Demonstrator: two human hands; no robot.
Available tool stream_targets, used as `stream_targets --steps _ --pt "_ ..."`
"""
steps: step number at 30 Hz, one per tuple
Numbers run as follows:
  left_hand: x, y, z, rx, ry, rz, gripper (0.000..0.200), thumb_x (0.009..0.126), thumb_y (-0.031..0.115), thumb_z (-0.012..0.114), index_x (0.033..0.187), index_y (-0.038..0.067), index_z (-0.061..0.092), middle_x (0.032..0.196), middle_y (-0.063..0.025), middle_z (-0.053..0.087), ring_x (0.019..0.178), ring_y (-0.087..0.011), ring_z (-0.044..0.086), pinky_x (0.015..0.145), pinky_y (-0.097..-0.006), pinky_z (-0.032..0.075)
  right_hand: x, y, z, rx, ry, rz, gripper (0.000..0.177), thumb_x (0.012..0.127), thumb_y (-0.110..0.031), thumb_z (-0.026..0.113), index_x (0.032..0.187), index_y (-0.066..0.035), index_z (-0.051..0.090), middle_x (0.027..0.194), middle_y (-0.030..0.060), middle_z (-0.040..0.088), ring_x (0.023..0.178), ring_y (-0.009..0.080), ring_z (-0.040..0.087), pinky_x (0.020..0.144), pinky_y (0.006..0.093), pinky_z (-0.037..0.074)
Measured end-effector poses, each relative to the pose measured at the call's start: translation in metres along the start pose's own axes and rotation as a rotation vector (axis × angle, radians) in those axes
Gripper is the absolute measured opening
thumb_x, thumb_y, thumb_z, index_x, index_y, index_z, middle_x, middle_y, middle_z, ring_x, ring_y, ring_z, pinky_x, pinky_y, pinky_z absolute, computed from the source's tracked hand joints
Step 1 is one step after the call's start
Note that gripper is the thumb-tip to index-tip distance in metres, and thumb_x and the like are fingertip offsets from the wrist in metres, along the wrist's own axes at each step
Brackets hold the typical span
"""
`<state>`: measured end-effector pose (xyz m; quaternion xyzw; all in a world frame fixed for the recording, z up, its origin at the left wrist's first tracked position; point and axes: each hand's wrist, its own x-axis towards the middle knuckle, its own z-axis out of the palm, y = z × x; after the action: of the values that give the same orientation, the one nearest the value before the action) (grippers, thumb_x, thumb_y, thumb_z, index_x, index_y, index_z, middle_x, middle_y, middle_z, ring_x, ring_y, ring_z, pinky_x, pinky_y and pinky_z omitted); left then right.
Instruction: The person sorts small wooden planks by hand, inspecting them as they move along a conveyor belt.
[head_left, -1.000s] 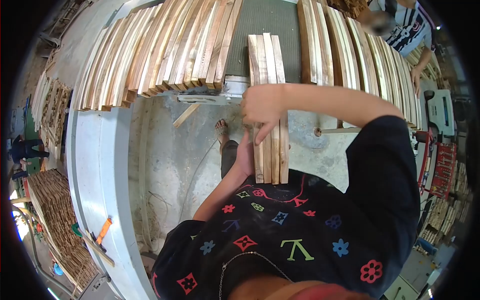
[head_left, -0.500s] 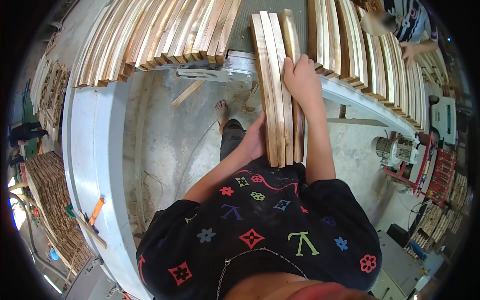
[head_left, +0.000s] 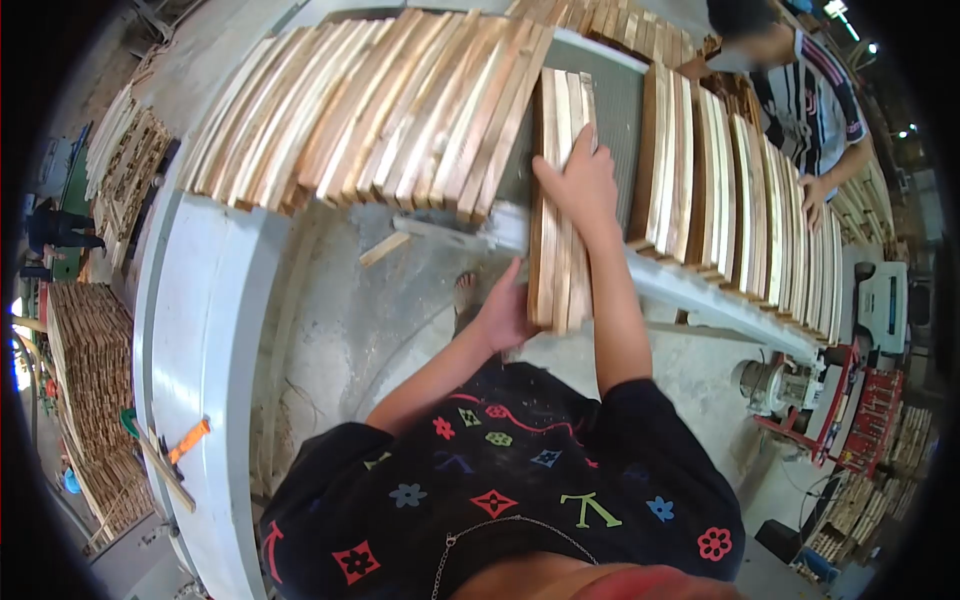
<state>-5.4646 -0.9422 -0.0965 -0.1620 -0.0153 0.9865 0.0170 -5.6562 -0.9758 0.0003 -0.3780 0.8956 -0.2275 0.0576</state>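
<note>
A small bundle of wooden strips (head_left: pixel 560 270) stands side by side in front of me, its far end over the grey ribbed belt and its near end jutting past the table edge. My right hand (head_left: pixel 583 185) is closed across the top of the bundle, thumb on the left side and fingers on the right. Low at the near end, my left hand (head_left: pixel 508 315) holds the bundle from the left and below, its fingers partly hidden. Left of the bundle lies a long row of wooden strips (head_left: pixel 360 120); another row (head_left: pixel 740 190) lies to its right.
A pale metal beam (head_left: pixel 205 400) runs along my left, with an orange-handled tool (head_left: pixel 190 440) on it. A co-worker (head_left: pixel 800 110) stands at the far right, one hand on the strips. Stacked wood (head_left: pixel 90 390) is at left; a red-framed machine (head_left: pixel 840 400) stands at right.
The bundle has moved away from my body, further over the belt, and its strips sit closer together. My right hand has shifted from the rightmost strip to span the bundle. My view has tilted.
</note>
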Motion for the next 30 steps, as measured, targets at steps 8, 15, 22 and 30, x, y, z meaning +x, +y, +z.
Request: stream_targets --steps 8,15,22,30 --pt "-0.013 0.022 -0.076 0.137 0.041 -0.098 0.073 0.105 0.051 0.03 0.149 -0.008 0.03 0.156 -0.0235 0.032 0.145 -0.0321 0.034 0.12 -0.042 0.027 0.114 0.027 -0.01 0.391 0.111 0.058 0.095 0.078 -0.061 0.068 0.146 -0.001 0.04 0.121 0.0268 0.062 0.117 0.0485 0.055 0.099 0.0503 0.045" --pt "0.039 0.007 -0.049 0.397 0.028 -0.269 0.076 0.104 0.055 0.03 0.149 -0.006 0.031 0.156 -0.0218 0.033 0.145 -0.0307 0.034 0.12 -0.0408 0.027 0.076 0.115 -0.039 -0.235 0.263 0.374 0.091 0.077 -0.039 0.072 0.15 -0.005 0.03 0.139 0.0278 0.042 0.116 0.0475 0.051 0.095 0.0574 0.04" --pt "0.079 -0.101 0.023 0.12 -0.181 -0.06 0.089 0.095 0.071 0.037 0.151 0.002 0.031 0.153 -0.0154 0.04 0.138 -0.0307 0.042 0.115 -0.0481 0.032 -0.097 0.095 -0.054 -0.181 0.194 0.182 0.092 0.084 -0.039 0.067 0.155 -0.005 0.02 0.141 0.0311 0.038 0.111 0.0491 0.052 0.087 0.0569 0.045" --pt "0.017 -0.18 0.002 0.202 0.144 0.037 0.079 0.095 0.07 0.037 0.149 0.013 0.039 0.145 -0.0099 0.049 0.131 -0.029 0.05 0.11 -0.0468 0.042 -0.184 0.162 -0.048 0.711 -0.113 0.152 0.068 0.099 -0.042 0.053 0.144 0.006 0.035 0.098 0.0262 0.063 0.095 0.0395 0.065 0.087 0.0461 0.051"
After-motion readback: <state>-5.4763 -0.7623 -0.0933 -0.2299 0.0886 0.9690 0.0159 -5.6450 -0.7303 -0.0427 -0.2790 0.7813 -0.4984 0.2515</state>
